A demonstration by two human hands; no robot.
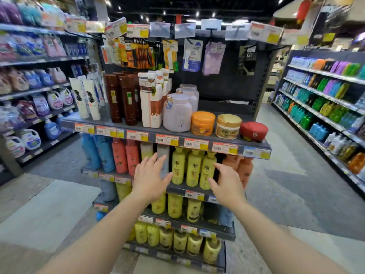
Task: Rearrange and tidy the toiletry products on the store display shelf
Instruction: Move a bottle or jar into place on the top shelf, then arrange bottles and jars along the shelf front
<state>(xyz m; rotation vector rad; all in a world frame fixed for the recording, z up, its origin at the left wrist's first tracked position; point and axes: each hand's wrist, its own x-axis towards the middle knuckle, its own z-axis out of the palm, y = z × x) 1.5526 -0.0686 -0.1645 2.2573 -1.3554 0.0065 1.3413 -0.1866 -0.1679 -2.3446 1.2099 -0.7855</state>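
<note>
A: What step is in hand?

B: An approach, as I judge it. The left hand (151, 177) is spread wide in front of the pale bottles (163, 155) on the second shelf (178, 188), holding nothing; its fingers (158, 161) lie against or just short of those bottles, I cannot tell which.

A: And between the hands?

B: Three yellow shampoo bottles (192, 168) stand upright in a row, just right of the left fingers and just left of the right ones.

A: The right hand?

B: The right hand (227, 181) is also open and empty, fingers relaxed, beside the rightmost yellow bottle, with the orange bottles (245, 169) just beyond it.

A: What does the next move call for?

B: Probably closing both hands inward on the yellow row to square it up, gently, since tall bottles standing close could tip into each other.
</note>
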